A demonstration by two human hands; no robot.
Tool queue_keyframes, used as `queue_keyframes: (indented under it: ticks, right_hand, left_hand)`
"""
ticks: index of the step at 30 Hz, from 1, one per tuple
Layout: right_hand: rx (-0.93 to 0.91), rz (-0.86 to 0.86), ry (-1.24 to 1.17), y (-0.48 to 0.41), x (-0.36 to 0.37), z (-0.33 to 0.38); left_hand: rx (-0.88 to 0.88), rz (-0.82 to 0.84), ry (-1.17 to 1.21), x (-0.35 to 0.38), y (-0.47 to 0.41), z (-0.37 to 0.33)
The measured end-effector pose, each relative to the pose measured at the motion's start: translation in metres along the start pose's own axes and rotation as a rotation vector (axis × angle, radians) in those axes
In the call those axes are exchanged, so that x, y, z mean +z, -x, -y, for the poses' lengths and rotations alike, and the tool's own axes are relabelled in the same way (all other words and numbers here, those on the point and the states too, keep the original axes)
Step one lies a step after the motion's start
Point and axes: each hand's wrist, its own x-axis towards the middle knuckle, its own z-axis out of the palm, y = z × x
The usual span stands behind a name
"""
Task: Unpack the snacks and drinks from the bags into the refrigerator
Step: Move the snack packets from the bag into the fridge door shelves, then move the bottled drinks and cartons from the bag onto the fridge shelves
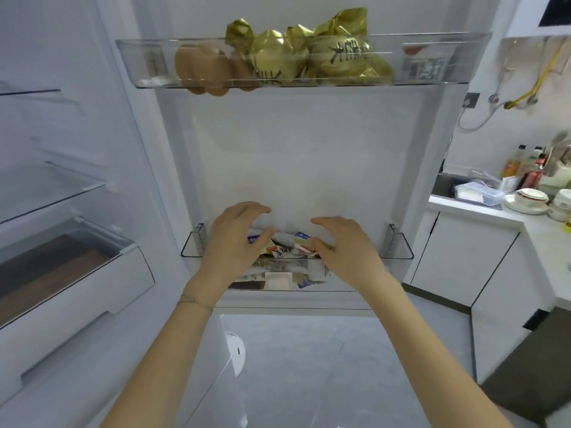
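The refrigerator door stands open in front of me. Its lower clear door bin [398, 247] holds a heap of small snack packets [285, 247] in blue, white, red and yellow wrappers. My left hand [238, 239] rests on the left side of the heap, fingers spread and curled over the packets. On the right side my right hand [343, 245] does the same, fingertips touching the packets. Neither hand clearly grips one. The upper door bin [136, 61] holds gold foil packs [309, 54] and brown eggs [204, 69].
Glass shelves [55, 193] and a drawer [71, 273] of the refrigerator interior are at the left. A white counter [537, 230] at the right carries bottles, bowls and a plastic box. Grey floor lies below, with a white round object [236, 353].
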Motion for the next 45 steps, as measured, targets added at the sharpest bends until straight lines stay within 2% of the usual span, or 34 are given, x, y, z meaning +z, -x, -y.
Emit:
queue_keyframes:
  ticks: [2, 5, 8, 13, 21, 27, 34, 45]
  right_hand:
    - [-0.022, -0.079, 0.025, 0.011, -0.005, -0.003]
    - [-0.037, -0.121, 0.041, 0.032, -0.016, -0.010]
    - [0.018, -0.183, 0.094, 0.059, -0.030, -0.020]
    - [0.205, -0.245, 0.230, 0.110, -0.056, -0.052]
    - [0.549, -0.281, 0.409, 0.196, -0.124, -0.126]
    - [0.699, -0.295, 0.469, 0.245, -0.181, -0.189]
    - [0.777, -0.309, 0.495, 0.289, -0.243, -0.262]
    - [0.829, -0.296, 0.479, 0.299, -0.299, -0.367]
  left_hand:
    - [0.036, -0.013, -0.043, 0.007, 0.000, -0.008]
    - [0.061, 0.057, -0.114, 0.019, 0.002, -0.027]
    - [0.150, 0.093, -0.131, 0.035, 0.006, -0.046]
    - [0.314, 0.174, -0.099, 0.070, 0.011, -0.093]
    - [0.569, 0.265, 0.047, 0.150, 0.021, -0.209]
    - [0.639, 0.340, 0.086, 0.223, 0.022, -0.294]
    - [0.701, 0.331, 0.118, 0.294, 0.017, -0.392]
    - [0.724, 0.403, 0.128, 0.397, -0.008, -0.476]
